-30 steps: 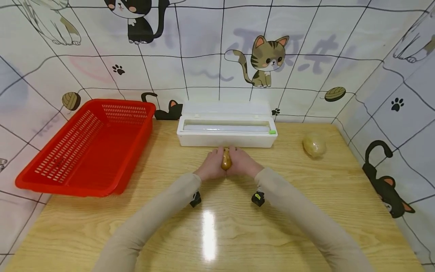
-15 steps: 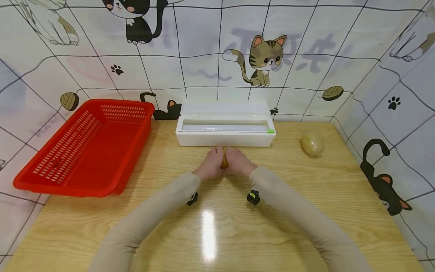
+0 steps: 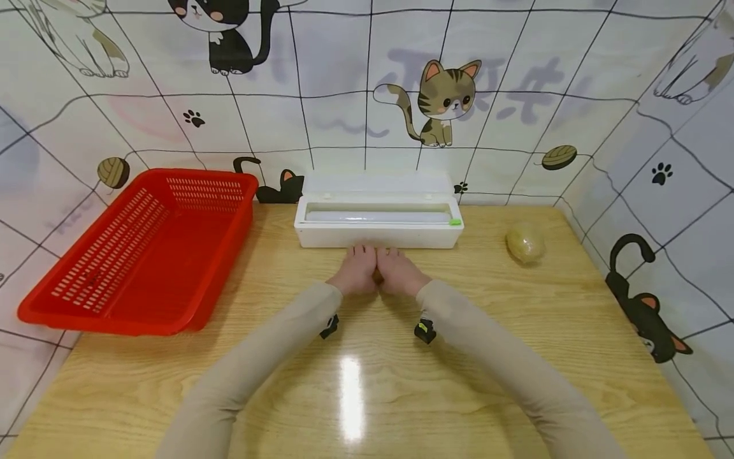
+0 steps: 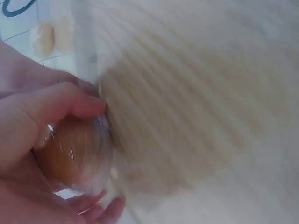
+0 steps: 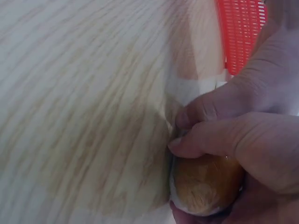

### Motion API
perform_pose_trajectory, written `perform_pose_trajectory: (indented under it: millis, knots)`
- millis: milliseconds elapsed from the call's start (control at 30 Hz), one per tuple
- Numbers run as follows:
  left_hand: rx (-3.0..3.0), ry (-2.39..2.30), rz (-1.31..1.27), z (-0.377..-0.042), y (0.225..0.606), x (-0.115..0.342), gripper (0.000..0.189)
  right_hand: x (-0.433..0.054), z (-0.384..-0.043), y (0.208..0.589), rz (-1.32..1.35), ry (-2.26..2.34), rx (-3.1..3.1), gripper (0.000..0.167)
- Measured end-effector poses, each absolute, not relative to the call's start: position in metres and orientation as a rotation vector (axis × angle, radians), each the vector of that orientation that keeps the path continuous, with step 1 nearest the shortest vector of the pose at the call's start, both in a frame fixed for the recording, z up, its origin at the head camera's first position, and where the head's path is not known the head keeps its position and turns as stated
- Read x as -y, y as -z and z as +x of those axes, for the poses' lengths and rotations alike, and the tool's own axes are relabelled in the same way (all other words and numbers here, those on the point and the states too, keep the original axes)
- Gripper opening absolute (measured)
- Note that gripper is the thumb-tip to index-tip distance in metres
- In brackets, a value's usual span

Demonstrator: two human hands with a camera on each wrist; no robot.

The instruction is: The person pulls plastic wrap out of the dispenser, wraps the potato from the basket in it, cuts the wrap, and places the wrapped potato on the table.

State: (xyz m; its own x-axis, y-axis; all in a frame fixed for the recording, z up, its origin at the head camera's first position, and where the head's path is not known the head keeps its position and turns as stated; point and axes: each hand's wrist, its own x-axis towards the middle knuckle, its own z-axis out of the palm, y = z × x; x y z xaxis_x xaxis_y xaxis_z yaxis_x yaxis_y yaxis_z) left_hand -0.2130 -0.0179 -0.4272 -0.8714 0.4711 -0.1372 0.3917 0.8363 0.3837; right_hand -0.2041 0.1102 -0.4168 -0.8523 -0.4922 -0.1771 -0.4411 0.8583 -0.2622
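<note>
In the head view my left hand (image 3: 357,271) and right hand (image 3: 399,273) meet side by side just in front of a white cling film dispenser (image 3: 378,238). Together they hold a rounded brown-orange item wrapped in clear film, almost hidden from above. The left wrist view shows the wrapped brown item (image 4: 72,151) under a thumb, with fingers below it. From the right wrist camera, a thumb presses on top of the wrapped item (image 5: 208,184) and the other hand's fingers touch close by. Its exact kind is unclear under the film.
A red plastic basket (image 3: 201,306) stands on the left of the wooden table (image 3: 470,395). At the right lies a yellowish film-wrapped ball (image 3: 524,243). The dispenser's lid is raised, with a green slider (image 3: 455,222) at its right end. Cat-patterned cloth covers the walls.
My hands have closed in over the wrapped brown item, which showed between them a second ago and is now mostly covered. The view has shifted slightly.
</note>
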Motion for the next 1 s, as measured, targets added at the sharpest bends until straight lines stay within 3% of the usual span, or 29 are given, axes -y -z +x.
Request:
perform_pose_trajectory:
  millis: [133,300,400,567,733,900,1000]
  knots:
    - [-2.836,-0.471,0.692,-0.214,0.428,0.018,0.062,-0.110,-0.203,0.416,-0.690,0.350,-2.824,0.061]
    - [-2.733,-0.613,0.721,-0.218,0.432,0.021,0.057,-0.114,-0.197,0.417,-0.629,0.442,-2.892,0.042]
    - [-2.687,-0.627,0.738,-0.221,0.432,0.024,0.066,-0.119,-0.196,0.418,-0.639,0.556,-2.896,0.033]
    - [-2.651,-0.622,0.795,-0.222,0.431,0.028,0.096,-0.127,-0.203,0.416,-0.669,0.679,-2.800,0.038]
    - [-2.647,-0.577,0.856,-0.223,0.428,0.030,0.088,-0.132,-0.210,0.411,-0.688,0.711,-2.699,0.043]
    - [-2.628,-0.509,0.943,-0.226,0.426,0.034,0.094,-0.133,-0.215,0.402,-0.667,0.689,-2.607,0.044]
    - [-2.604,-0.504,1.044,-0.226,0.425,0.037,0.085,-0.133,-0.218,0.399,-0.656,0.652,-2.578,0.045]
